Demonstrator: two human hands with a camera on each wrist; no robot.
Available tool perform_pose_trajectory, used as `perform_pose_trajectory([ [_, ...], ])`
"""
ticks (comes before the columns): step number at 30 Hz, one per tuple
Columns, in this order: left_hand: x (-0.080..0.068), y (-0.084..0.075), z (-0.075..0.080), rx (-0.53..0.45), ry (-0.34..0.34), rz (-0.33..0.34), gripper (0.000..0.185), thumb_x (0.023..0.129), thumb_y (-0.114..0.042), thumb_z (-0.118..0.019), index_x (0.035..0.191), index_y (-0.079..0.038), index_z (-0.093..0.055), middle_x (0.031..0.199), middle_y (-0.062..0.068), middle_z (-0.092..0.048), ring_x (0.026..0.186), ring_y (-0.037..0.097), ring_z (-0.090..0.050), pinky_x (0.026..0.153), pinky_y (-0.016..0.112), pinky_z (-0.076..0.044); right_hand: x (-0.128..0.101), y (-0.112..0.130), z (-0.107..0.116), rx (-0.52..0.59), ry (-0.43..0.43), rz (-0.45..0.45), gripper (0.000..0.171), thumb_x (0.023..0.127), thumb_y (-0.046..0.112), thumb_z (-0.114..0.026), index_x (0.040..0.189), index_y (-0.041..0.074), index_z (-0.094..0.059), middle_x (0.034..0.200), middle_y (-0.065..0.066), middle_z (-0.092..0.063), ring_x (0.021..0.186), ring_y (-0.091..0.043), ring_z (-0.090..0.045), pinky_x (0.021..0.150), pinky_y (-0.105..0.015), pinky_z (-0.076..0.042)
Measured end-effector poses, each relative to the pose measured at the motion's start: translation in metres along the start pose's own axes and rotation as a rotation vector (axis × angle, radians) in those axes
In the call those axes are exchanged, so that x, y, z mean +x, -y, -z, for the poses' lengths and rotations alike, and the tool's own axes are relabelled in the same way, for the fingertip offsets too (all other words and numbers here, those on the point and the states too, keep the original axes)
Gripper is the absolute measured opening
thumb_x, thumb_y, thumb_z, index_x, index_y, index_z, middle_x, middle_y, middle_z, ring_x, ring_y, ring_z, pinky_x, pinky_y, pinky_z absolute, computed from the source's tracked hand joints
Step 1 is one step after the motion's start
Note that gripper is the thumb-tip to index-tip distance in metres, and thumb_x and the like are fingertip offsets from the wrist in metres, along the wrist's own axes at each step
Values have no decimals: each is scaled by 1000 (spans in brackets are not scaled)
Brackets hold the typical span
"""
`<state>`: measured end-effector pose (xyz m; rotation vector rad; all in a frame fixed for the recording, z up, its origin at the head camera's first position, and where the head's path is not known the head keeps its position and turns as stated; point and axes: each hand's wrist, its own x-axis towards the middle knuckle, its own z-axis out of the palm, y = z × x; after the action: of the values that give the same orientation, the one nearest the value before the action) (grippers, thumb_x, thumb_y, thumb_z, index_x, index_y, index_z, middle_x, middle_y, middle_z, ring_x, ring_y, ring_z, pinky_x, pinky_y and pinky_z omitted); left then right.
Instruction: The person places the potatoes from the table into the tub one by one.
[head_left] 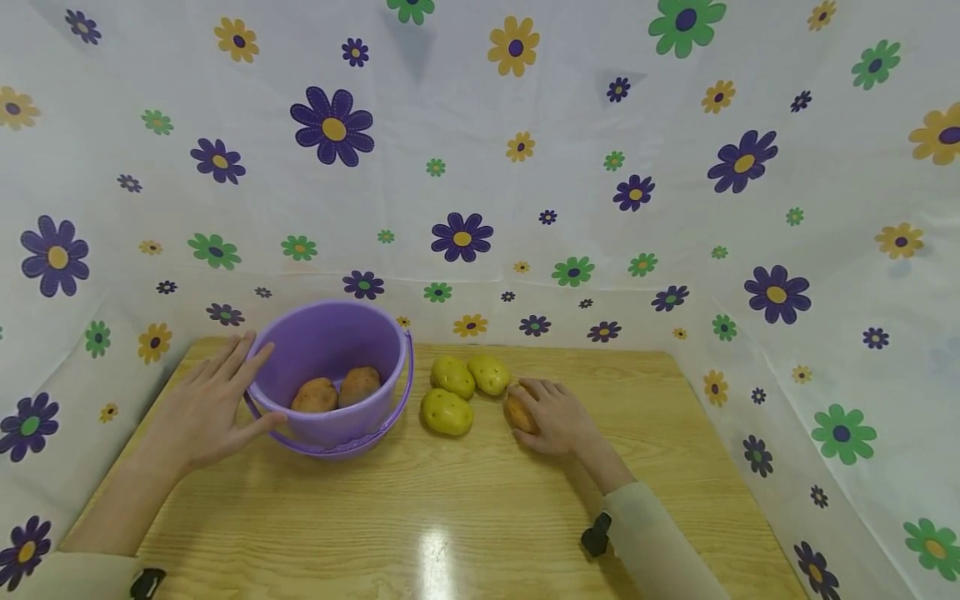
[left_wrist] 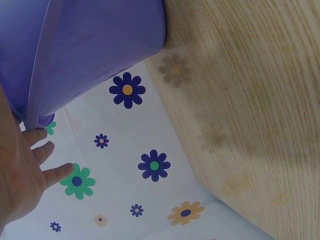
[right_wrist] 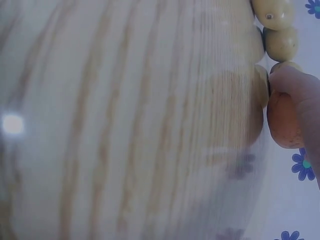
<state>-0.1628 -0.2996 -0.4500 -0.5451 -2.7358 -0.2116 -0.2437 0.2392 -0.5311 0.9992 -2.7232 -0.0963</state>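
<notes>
A purple bucket stands at the left of the table, with two brown potatoes visible inside. My left hand rests against the bucket's left rim, its fingers extended and the thumb reaching along the near side. In the left wrist view, the fingers spread beside the bucket's handle. To the right of the yellow-green potatoes, my right hand grips a brown potato on the table. The right wrist view shows the thumb over this brown potato; my other fingers are mostly hidden there.
Three yellow-green potatoes sit close together between the bucket and my right hand. The wooden table is surrounded at the back and sides by a white flower-print cloth. A bright reflection shows on the table's near part.
</notes>
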Motion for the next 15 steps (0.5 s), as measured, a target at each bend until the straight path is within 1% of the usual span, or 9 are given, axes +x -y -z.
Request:
perform_pose_trajectory([
  [6, 0, 0, 0, 6, 0, -4, 102, 90, -66, -69, 168, -13, -29, 176, 20, -22, 164, 39, -23, 122, 65, -35, -1, 1, 2, 1, -26, 11, 70, 90, 54, -75, 147, 20, -54, 146, -10, -60, 128, -31, -63, 109, -50, -56],
  [15, 1, 0, 0, 0, -11, -11, 102, 90, -64, -70, 168, -12, -29, 176, 20, -22, 164, 40, -23, 124, 65, -33, 0, 4, 8, 0, -73, 32, 68, 88, 53, -77, 144, 20, -55, 143, -10, -62, 124, -30, -64, 105, -48, -58],
])
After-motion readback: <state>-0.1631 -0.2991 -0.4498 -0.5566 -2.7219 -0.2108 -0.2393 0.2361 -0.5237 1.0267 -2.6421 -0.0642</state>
